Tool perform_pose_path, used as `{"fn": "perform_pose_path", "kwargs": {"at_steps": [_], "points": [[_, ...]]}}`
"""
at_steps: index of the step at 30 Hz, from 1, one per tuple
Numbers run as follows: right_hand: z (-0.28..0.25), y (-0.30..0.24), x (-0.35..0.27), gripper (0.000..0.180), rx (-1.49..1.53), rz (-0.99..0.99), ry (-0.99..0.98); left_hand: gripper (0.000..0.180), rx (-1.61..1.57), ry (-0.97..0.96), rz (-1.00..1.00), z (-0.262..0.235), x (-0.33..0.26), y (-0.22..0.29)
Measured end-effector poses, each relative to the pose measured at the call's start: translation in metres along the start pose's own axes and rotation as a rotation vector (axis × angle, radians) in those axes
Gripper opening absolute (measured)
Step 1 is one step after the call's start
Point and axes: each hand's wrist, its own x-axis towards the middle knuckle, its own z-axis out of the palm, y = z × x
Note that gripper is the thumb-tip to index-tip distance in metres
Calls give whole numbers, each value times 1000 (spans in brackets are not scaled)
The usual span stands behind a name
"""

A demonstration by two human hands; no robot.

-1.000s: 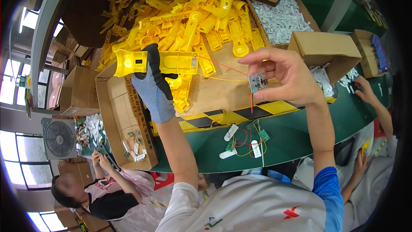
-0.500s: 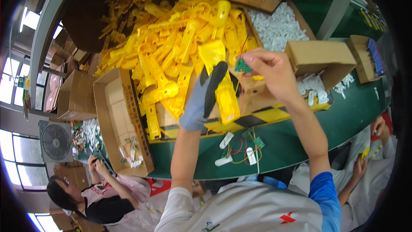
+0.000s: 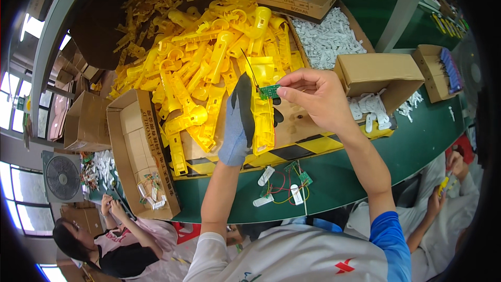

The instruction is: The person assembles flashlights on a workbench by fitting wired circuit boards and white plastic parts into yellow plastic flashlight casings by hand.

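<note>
Gripped in my left hand (image 3: 238, 125), which wears a grey glove with black on the palm side, is a long yellow plastic housing (image 3: 263, 130) with its hollow side showing. My bare right hand (image 3: 315, 94) pinches a small green circuit board (image 3: 270, 91) between thumb and fingers. The board lies over the upper part of the housing; whether it touches is hard to tell. A dark wire (image 3: 250, 68) sticks up from near the board. Behind my hands rises a big heap of yellow plastic housings (image 3: 193, 62).
White plastic parts with boards and coloured wires (image 3: 296, 193) lie on the green table (image 3: 334, 177) before me. An open carton (image 3: 133, 151) stands left; another cardboard box (image 3: 381, 70) is right. Small white parts (image 3: 329, 39) fill a bin behind. Co-workers sit at both sides.
The circuit board has come left and down over the yellow housing, together with my right hand. My left hand has turned the housing more upright. The whole view has shifted slightly.
</note>
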Motion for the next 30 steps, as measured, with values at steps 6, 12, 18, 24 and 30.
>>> {"fn": "perform_pose_path", "kwargs": {"at_steps": [6, 12, 18, 24, 30], "points": [[1, -1, -2, 18, 115, 7, 5, 44, -2, 10, -19, 1, -2, 2], [1, 0, -1, 18, 225, 27, -33, 45, 22, -14, 0, -2, -4, 4], [1, 6, 0, 19, 270, -3, -28, 44, -18, -49, 5, 2, -5, 6], [5, 9, 0, 18, 213, -1, 15, 37, 78, -83, 28, -4, -4, 2], [5, 9, -1, 17, 293, 20, -37, 33, 240, -53, 118, -13, 4, -10]]}}
